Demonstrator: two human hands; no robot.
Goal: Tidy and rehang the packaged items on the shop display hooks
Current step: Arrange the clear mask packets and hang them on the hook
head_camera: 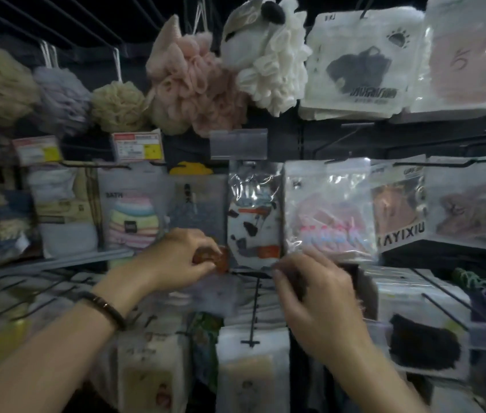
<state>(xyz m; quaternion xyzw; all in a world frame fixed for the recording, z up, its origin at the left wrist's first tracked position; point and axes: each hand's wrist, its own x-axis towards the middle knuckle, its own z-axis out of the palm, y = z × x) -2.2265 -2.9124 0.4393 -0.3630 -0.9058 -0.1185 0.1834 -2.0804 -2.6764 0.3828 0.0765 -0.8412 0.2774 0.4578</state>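
My left hand (180,256) is pinched on the top of a clear packet (214,289) with a small orange-brown patch at my fingertips. My right hand (314,293) pinches the same packet's other top corner, just under a hanging panda-print packet (253,216). A black display hook (253,308) sticks out toward me between my two hands, its tip a small crossbar. The clear packet is blurred and partly hidden by my fingers; whether it sits on the hook I cannot tell.
Bath puffs in beige (118,105), pink (188,84) and white (268,61) hang above. Packets hang all around: striped sponge (132,222), pink item (328,213), brown-labelled pack (398,210). Bare black hooks (444,302) jut out at lower right and lower left. Price tags (137,146) sit on the rail.
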